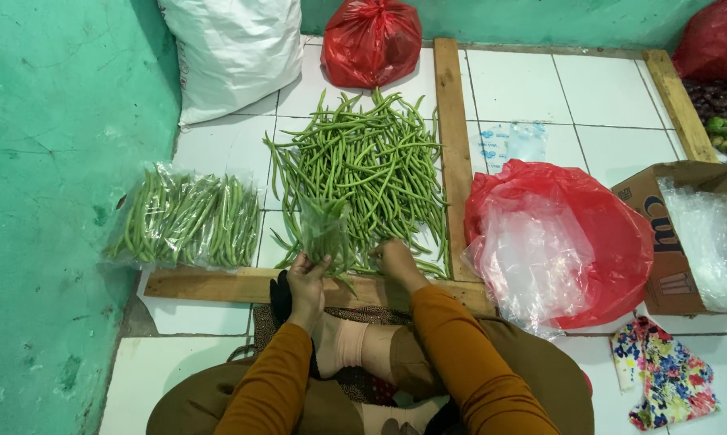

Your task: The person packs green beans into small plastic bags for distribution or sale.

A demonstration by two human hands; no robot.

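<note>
- Nearest the camera, at six o'clock, sit the person's folded legs and two mustard-orange sleeves, soft knit cloth over brown fabric.
- The left hand pinches the mouth of a thin clear plastic bag, fingers curled shut on the film; the bag stands up part-filled with beans, just past the wooden strip.
- The right hand rests on the near edge of the loose green beans; I cannot tell whether its fingers are spread or closed, since only the back shows.
- At nine o'clock lies a filled bag of beans, glossy and crinkled, near the rough teal wall.
- The loose beans are long, slim, smooth pods heaped at twelve o'clock on white tile, with a red plastic bag and a white woven sack beyond.
- At three o'clock, a red bag of clear plastic bags, then a cardboard box holding more film.
- Risks, as I judge them: the flimsy film could slip from the one-handed pinch and spill pods; stiff pod tips could pierce the film; pods forced in bent may snap.
</note>
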